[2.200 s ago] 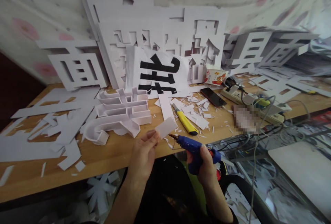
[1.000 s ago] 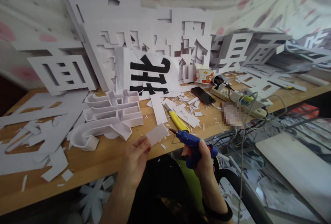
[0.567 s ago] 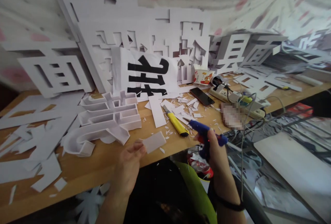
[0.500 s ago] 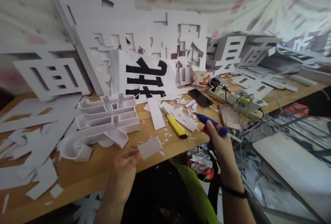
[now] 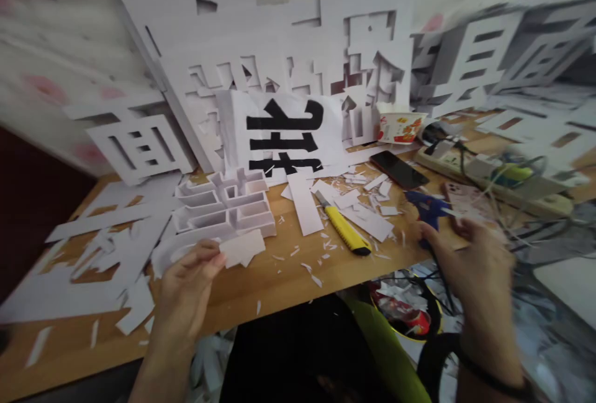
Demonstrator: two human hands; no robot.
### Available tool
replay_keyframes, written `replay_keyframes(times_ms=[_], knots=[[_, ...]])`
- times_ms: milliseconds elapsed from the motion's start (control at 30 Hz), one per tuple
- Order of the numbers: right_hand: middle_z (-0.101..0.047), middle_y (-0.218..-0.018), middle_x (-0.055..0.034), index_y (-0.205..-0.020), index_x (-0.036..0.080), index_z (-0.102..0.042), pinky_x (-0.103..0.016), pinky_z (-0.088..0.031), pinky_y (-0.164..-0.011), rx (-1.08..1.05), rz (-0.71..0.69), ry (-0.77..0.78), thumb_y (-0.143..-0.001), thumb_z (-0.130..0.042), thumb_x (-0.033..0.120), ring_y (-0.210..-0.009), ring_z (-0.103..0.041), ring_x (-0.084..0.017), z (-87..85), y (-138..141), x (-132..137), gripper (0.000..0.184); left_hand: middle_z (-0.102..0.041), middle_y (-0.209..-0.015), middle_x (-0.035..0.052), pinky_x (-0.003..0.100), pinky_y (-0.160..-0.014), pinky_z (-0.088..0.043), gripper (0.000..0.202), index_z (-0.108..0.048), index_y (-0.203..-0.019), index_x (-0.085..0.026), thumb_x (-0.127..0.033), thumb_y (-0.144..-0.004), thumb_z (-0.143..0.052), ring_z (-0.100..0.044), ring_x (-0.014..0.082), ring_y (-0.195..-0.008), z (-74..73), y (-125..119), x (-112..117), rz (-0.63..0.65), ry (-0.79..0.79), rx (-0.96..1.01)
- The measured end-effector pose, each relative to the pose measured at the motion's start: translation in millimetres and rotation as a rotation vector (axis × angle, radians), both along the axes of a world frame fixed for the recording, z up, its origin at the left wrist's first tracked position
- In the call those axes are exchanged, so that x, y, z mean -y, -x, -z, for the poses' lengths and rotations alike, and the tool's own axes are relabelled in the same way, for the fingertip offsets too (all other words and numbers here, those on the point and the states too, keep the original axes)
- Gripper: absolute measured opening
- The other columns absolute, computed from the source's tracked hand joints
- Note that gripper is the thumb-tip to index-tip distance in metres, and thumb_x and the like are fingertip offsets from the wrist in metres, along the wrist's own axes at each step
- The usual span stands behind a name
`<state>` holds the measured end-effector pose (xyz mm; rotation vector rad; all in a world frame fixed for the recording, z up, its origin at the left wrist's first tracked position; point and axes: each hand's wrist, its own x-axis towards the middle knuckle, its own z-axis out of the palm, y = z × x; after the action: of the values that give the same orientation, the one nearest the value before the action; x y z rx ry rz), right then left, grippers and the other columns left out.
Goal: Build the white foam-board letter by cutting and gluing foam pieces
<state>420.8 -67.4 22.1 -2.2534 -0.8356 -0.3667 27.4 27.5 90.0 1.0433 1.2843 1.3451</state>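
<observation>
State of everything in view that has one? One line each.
Left hand: pinching white card
White card: held at one end
Right hand: at glue gun, blurred; hold unclear
Glue gun: power unclear
Utility knife: lying, blade out
Black smartphone: flat, screen dark
Pink phone: back up
Paper cup: upright
Hollow white character: lying, open side up
Power strip: plugs in; power unclear
Trash bin: open, scraps inside

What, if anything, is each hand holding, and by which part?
Left hand: white card, pinched at its left end between thumb and fingers. Right hand: open beside blue glue gun, apparently not gripping it; blur hides any contact.
</observation>
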Motion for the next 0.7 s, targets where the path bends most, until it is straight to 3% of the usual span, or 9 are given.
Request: replay_keyframes(times_ms=[67,133,200,300,400,500,700], knots=[[-0.069,-0.109,-0.0318,-0.117,0.007,-0.07,-0.069,-0.045,-0.095,0.09,0.166,-0.147,-0.077,-0.049,0.085,-0.108,-0.062,-0.051,-5.8,25.7,15.3,0.09,-0.064,-0.083,0.0008,0.021,-0.072,-0.049,0.027,-0.073,-0.057,-0.022,-0.038,-0.048,-0.092,-0.059,0.014,-0.083,-17.8,13.4,-11.5,0.055,-0.011,-0.128],[-0.068,-0.11,-0.0281,-0.117,0.011,-0.071,-0.068,-0.046,-0.095,0.091,0.166,-0.303,-0.081,-0.057,0.073,-0.108,-0.062,-0.049,-12.2,56.1,22.1,0.073,-0.066,-0.085,0.0033,0.021,-0.072,-0.046,0.025,-0.074,-0.059,-0.02,-0.035,-0.052,-0.092,-0.059,0.0153,-0.084,-37.3,23.9,-22.7,0.17,-0.019,-0.301],[-0.068,-0.108,-0.0224,-0.112,0.015,-0.071,-0.058,-0.052,-0.085,0.005,-0.022,-0.405,-0.088,-0.059,0.058,-0.103,-0.064,-0.042,-13.2,85.7,17.1,0.05,-0.068,-0.084,0.005,0.025,-0.075,-0.046,0.022,-0.075,-0.061,-0.021,-0.038,-0.058,-0.089,-0.059,0.0175,-0.082,-55.2,27.1,-32.7,0.29,-0.052,-0.554],[-0.068,-0.101,-0.0139,-0.109,0.016,-0.063,-0.049,-0.051,-0.086,-0.031,-0.472,-0.381,-0.093,-0.058,0.045,-0.096,-0.064,-0.031,3.4,117.9,-7.1,0.033,-0.072,-0.087,0.0043,0.03,-0.076,-0.045,0.016,-0.075,-0.059,-0.026,-0.038,-0.063,-0.084,-0.061,0.0194,-0.078,-71.0,17.3,-43.9,0.437,-0.078,-0.891],[-0.067,-0.101,-0.0105,-0.108,0.018,-0.059,-0.045,-0.048,-0.09,-0.023,-0.684,-0.355,-0.095,-0.056,0.035,-0.097,-0.063,-0.027,31.1,132.1,-30.1,0.022,-0.073,-0.082,0.0041,0.032,-0.075,-0.044,0.013,-0.074,-0.055,-0.027,-0.032,-0.066,-0.079,-0.062,0.0201,-0.073,-71.8,0.5,-49.6,0.521,-0.039,-1.034],[-0.067,-0.104,-0.0091,-0.108,0.02,-0.059,-0.045,-0.043,-0.098,0.019,-0.73,-0.336,-0.093,-0.059,0.029,-0.102,-0.061,-0.026,48.2,136.4,-36.8,0.017,-0.073,-0.08,0.0034,0.032,-0.073,-0.044,0.011,-0.074,-0.054,-0.027,-0.028,-0.064,-0.077,-0.063,0.0199,-0.073,-65.5,-10.7,-51.4,0.537,-0.008,-1.095],[-0.058,-0.134,-0.0137,-0.119,0.021,-0.061,-0.051,-0.034,-0.108,0.127,-0.669,-0.102,-0.093,-0.059,0.036,-0.127,-0.05,-0.032,47.8,143.3,-32.0,0.03,-0.073,-0.08,0.0029,0.033,-0.073,-0.045,0.01,-0.072,-0.053,-0.026,-0.024,-0.063,-0.073,-0.064,0.0207,-0.075,-54.7,-18.2,-54.1,0.565,0.026,-1.166]])
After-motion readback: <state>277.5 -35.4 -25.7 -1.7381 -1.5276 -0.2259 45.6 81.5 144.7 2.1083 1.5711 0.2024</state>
